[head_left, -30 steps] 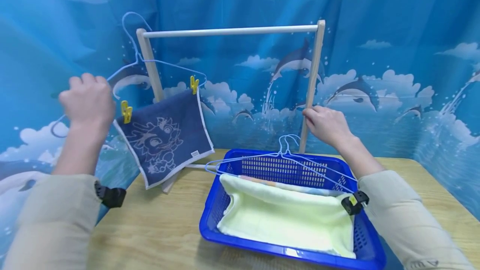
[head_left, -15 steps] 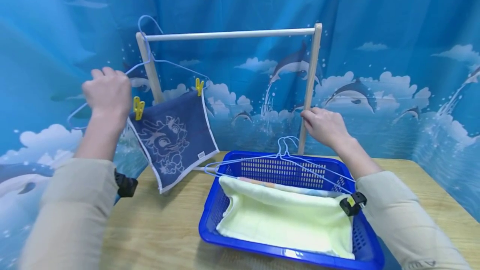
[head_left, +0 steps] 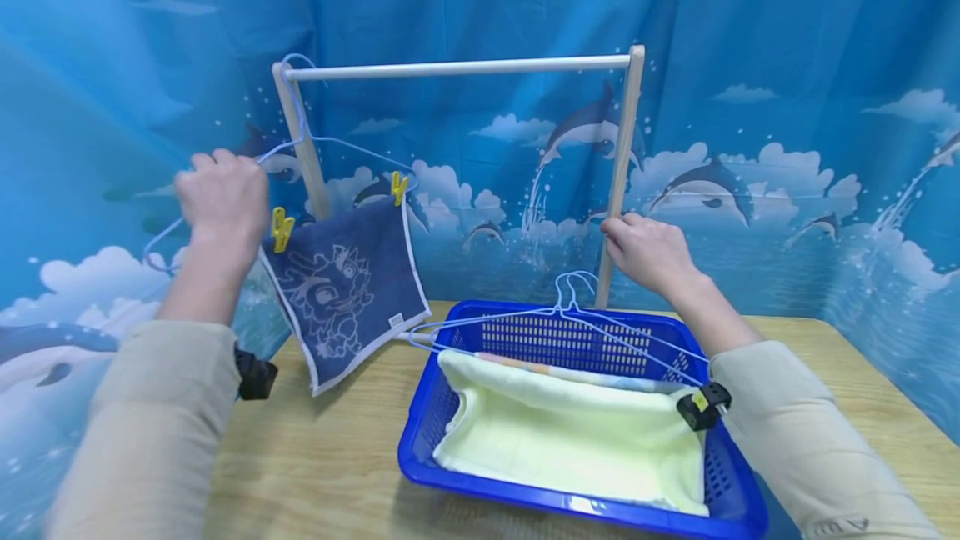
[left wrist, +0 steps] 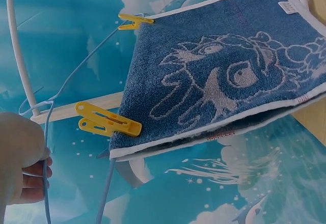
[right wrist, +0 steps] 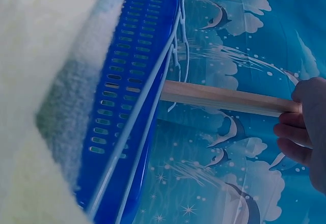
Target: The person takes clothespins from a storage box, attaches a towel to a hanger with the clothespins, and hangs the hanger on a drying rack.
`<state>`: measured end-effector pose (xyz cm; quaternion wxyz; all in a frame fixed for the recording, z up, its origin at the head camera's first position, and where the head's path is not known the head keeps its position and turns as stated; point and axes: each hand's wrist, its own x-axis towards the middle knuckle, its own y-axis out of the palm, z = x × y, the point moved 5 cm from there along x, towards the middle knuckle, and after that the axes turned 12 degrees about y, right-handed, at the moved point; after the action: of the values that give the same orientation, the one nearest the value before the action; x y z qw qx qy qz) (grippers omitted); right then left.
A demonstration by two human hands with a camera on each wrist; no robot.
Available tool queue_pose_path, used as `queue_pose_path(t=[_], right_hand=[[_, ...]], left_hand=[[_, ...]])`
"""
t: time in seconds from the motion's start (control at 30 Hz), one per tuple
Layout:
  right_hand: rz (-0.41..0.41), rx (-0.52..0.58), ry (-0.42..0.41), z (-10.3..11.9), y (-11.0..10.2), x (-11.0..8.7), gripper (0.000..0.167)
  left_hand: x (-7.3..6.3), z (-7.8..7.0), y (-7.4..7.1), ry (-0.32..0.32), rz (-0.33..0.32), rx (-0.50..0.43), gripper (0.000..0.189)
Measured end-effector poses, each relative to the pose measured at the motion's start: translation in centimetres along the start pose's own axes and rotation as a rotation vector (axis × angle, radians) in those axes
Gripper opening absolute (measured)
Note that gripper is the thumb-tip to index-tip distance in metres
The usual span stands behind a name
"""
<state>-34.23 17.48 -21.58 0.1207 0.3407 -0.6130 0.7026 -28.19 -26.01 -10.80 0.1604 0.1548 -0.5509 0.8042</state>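
Sleeves: pale cuffs [head_left: 142,432] in the foreground, cut off by the lower edge of the head view.
Basket: blue, slotted [head_left: 525,500], on the wooden desk [head_left: 322,465]; its position is unchanged from the earlier frames.
Basket contents: pale yellow towel [head_left: 577,440], with spare hangers [head_left: 573,307] across the rear; the towel is blurred in the right wrist view.
Left hand [head_left: 222,197]: fingers curled round the wire of the blue hanger [left wrist: 105,191]; farther right than a second ago.
Right hand [head_left: 648,250]: thumb and fingers gripping the right post [head_left: 622,148] of the rack, as before.
Dark blue cloth [head_left: 352,294]: hung from the blue hanger by two yellow clips [head_left: 282,230], just right of the left hand and well apart from the right; tilted, its lower edge over the desk.
Hook of the blue hanger: lower than half a second ago, now at the left end of the white rail [head_left: 457,68]; whether it touches cannot be told.
Hidden: part of the hanger's left arm, behind the left hand.
Backdrop: blue dolphin-print curtain [head_left: 750,40].
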Motion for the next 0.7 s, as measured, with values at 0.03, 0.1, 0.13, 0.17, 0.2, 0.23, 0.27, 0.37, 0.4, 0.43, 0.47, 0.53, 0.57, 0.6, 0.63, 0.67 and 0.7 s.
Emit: queue_pose_path(t=[0.03,0.1,0.13,0.17,0.2,0.23,0.27,0.37,0.4,0.43,0.47,0.53,0.57,0.6,0.63,0.67,0.7], right_hand=[[0.007,0.003,0.009,-0.02,0.00,0.02,0.016],[0.026,0.007,0.031,-0.07,0.04,0.08,0.016],[0.034,0.008,0.040,-0.08,0.04,0.10,0.016],[0.041,0.008,0.048,-0.09,0.04,0.12,0.016],[0.048,0.009,0.055,-0.09,0.05,0.14,0.016],[0.053,0.009,0.060,-0.09,0.06,0.15,0.017],[0.057,0.010,0.063,-0.09,0.08,0.16,0.017],[0.058,0.018,0.065,-0.09,0.07,0.13,0.017],[0.057,0.022,0.065,-0.10,0.06,0.11,0.017],[0.055,0.025,0.063,-0.10,0.06,0.09,0.017],[0.054,0.028,0.062,-0.12,0.06,0.07,0.017],[0.053,0.033,0.060,-0.15,0.08,0.05,0.017],[0.054,0.035,0.058,-0.16,0.09,0.04,0.017],[0.057,0.037,0.059,-0.18,0.11,0.03,0.017],[0.060,0.038,0.059,-0.19,0.13,0.02,0.018],[0.063,0.040,0.060,-0.22,0.15,0.01,0.018],[0.068,0.040,0.062,-0.23,0.17,-0.01,0.018]], left_hand=[[-0.01,-0.03,0.12,0.003,0.004,0.003,0.022],[-0.01,-0.09,0.33,0.006,0.008,-0.001,0.023],[0.01,-0.12,0.42,0.007,0.007,-0.006,0.023],[-0.01,-0.16,0.51,0.010,0.007,-0.012,0.023],[-0.02,-0.20,0.58,0.011,0.003,-0.019,0.022],[-0.04,-0.24,0.63,0.011,0.000,-0.024,0.022],[-0.06,-0.26,0.67,0.012,-0.002,-0.030,0.022],[-0.13,-0.31,0.70,0.006,-0.011,-0.046,0.022],[-0.16,-0.32,0.68,0.002,-0.016,-0.046,0.022],[-0.20,-0.35,0.66,-0.002,-0.018,-0.046,0.024],[-0.24,-0.38,0.64,-0.007,-0.023,-0.048,0.025],[-0.34,-0.46,0.63,-0.015,-0.031,-0.043,0.029],[-0.40,-0.52,0.65,-0.017,-0.035,-0.038,0.030],[-0.46,-0.56,0.68,-0.021,-0.038,-0.035,0.030],[-0.52,-0.60,0.72,-0.024,-0.045,-0.036,0.030],[-0.58,-0.63,0.78,-0.028,-0.052,-0.039,0.029],[-0.65,-0.66,0.85,-0.032,-0.059,-0.043,0.029]])
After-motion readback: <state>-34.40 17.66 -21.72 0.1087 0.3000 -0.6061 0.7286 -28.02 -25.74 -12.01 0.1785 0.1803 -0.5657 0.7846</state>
